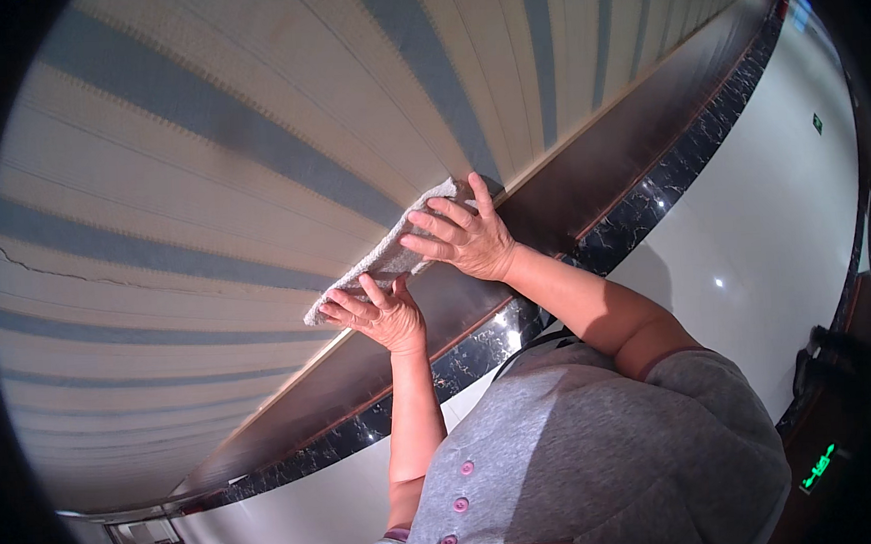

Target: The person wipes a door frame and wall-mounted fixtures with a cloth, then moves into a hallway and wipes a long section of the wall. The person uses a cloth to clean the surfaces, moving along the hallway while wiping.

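A folded light grey cloth (pixel 395 255) lies along the lower edge of a wall covered in striped wallpaper (pixel 292 154), just above a narrow trim strip. My left hand (pixel 378 318) is on the cloth's lower-left end, its fingers spread over the cloth. On the upper-right part of the same cloth rests my right hand (pixel 467 238), fingers also spread, with one fingertip reaching past the cloth's edge. Both hands hold the cloth against the wall with the backs of the hands towards me. The palms are hidden.
Below the trim runs dark wall panelling (pixel 569 171), then a dark marble-patterned border (pixel 665 182) at the glossy pale floor (pixel 753 207). A long crack (pixel 64 273) crosses the wallpaper at left. A green lit sign (pixel 819 468) shows at lower right.
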Available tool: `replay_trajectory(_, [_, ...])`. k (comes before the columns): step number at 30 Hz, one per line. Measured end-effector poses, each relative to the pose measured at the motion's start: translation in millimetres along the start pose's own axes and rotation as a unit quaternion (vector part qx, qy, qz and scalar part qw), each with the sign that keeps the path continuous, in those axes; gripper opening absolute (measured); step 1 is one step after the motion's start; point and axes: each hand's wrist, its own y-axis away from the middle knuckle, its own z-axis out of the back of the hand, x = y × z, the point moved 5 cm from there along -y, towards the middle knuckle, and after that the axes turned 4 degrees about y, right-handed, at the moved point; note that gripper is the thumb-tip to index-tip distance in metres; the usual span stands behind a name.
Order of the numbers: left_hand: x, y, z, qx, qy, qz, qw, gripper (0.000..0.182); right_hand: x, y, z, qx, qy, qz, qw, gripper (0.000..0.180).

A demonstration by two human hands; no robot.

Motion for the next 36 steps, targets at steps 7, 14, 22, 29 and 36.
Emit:
replay_trajectory(7, [1.7, 2.8, -2.7, 0.014, 0.005, 0.016, 1.0, 0.074, -2.4, -1.2, -4.5, -0.004, -0.027, 0.027, 0.999, 0.056])
replay_trajectory(14, [8.4, 12.4, -6.9, 0.028, 0.012, 0.008, 1.0, 0.075, 1.7, -0.9, -1.0, 0.006, -0.04, -0.015, 0.999, 0.059])
replay_trajectory(22, [14.3, 15.7, -7.4, 0.048, 0.03, 0.004, 0.998, 0.078, 4.0, 1.7, 0.5, -0.003, -0.038, 0.0, 0.999, 0.076])
replay_trajectory(29, [7.5, 15.6, -10.2, 0.063, 0.016, 0.042, 0.997, 0.079, 10.2, -3.5, 10.7, 0.07, -0.064, 0.007, 0.995, 0.074])
replay_trajectory(36, [5.1, 12.9, -4.8, 0.071, -0.009, 0.058, 0.996, 0.075, 20.6, -14.2, 27.0, 0.169, -0.121, 0.02, 0.978, 0.079])
